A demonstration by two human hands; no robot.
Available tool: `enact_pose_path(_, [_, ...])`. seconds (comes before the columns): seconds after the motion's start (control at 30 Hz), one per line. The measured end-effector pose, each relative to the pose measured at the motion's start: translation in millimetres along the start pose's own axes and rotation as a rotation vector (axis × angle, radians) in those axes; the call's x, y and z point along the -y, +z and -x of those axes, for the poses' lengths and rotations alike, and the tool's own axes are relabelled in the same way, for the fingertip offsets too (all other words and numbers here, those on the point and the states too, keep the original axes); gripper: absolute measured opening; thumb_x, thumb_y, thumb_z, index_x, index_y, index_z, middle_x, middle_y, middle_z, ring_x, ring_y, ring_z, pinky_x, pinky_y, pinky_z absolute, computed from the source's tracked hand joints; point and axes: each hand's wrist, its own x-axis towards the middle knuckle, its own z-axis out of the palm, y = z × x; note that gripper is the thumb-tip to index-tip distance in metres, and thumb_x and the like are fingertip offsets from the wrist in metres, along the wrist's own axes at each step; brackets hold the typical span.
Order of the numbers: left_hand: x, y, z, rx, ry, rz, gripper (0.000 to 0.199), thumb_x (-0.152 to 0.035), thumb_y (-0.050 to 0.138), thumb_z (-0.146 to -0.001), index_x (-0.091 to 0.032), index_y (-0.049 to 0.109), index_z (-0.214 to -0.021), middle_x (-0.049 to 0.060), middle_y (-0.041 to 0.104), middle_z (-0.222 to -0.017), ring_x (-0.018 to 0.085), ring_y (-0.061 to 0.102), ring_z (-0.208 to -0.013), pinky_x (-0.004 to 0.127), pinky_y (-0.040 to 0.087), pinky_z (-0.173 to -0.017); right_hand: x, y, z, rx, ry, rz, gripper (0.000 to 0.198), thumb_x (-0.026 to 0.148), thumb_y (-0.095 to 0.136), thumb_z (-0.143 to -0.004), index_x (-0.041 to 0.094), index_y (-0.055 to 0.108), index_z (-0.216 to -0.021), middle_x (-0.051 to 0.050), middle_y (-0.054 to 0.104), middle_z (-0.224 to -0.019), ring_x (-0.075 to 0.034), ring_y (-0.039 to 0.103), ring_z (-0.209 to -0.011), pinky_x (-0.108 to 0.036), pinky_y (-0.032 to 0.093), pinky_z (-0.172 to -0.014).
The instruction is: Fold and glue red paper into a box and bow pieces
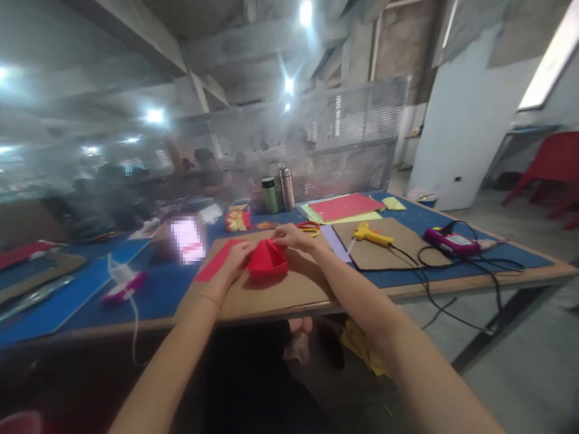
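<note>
A folded red paper box [266, 268] with a raised, pointed flap sits over a cardboard sheet [253, 304] near the table's front edge. My left hand [236, 258] grips its left side, fingers closed at the paper's edge. At the upper right of the box, my right hand [292, 237] pinches the red paper with bent fingers. Some of the fingertips are hidden behind the folds. Left of the box, a flat red paper strip [220, 260] lies on the cardboard, partly behind my left hand.
A yellow glue gun [371, 235] rests on another cardboard sheet [407, 256], its cord trailing right to a purple power strip [451, 242]. Scissors [310, 229], coloured paper [348, 207], a green bottle [270, 196] and a steel flask [286, 190] stand or lie behind. A purple socket block [124, 288] is at left.
</note>
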Motion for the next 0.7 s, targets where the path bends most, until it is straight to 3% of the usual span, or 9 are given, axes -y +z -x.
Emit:
enact_pose_path(0.13, [2.0,0.4,-1.6,-0.065,0.021,-0.038,0.044,-0.050,0.090,-0.063,-0.020,0.058,-0.064,-0.001,0.058,-0.067,0.013,0.049,-0.062,0.026,0.037,-0.059,-2.2,-1.3,-1.2,-0.019,0.014,0.036,0.002,0.015,0.073,-0.071,0.014,0.071,-0.070,0.002,0.064,-0.064,-0.011,0.055,-0.063,-0.025,0.044,-0.064])
enact_pose_path(0.3, [0.8,3.6,-1.5,-0.066,0.016,-0.095,0.045,-0.054,0.087,-0.063,-0.020,0.057,-0.064,-0.001,0.059,-0.067,0.014,0.048,-0.063,0.027,0.036,-0.060,-6.2,-2.4,-0.8,-0.001,0.034,0.039,0.007,0.021,0.075,-0.071,0.015,0.072,-0.071,0.003,0.063,-0.062,-0.011,0.053,-0.060,-0.024,0.042,-0.060])
enact_pose_path(0.53, [7.4,4.2,-6.5,-0.141,0.063,-0.114,0.036,-0.051,0.086,-0.065,-0.019,0.069,-0.066,0.002,0.068,-0.072,0.018,0.055,-0.070,0.028,0.040,-0.065,-9.9,-4.7,-4.7,0.031,0.070,0.072,0.013,0.026,0.075,-0.071,0.015,0.070,-0.066,0.004,0.060,-0.057,-0.011,0.050,-0.058,-0.023,0.036,-0.056])
enact_pose_path(0.7, [12.9,3.5,-13.1,-0.177,0.055,-0.072,0.043,-0.056,0.089,-0.059,-0.018,0.073,-0.071,0.004,0.072,-0.076,0.019,0.058,-0.074,0.028,0.043,-0.067,-12.8,-2.9,-7.3,0.029,0.077,0.110,0.012,0.026,0.075,-0.071,0.016,0.070,-0.067,0.003,0.062,-0.059,-0.012,0.051,-0.062,-0.023,0.037,-0.057])
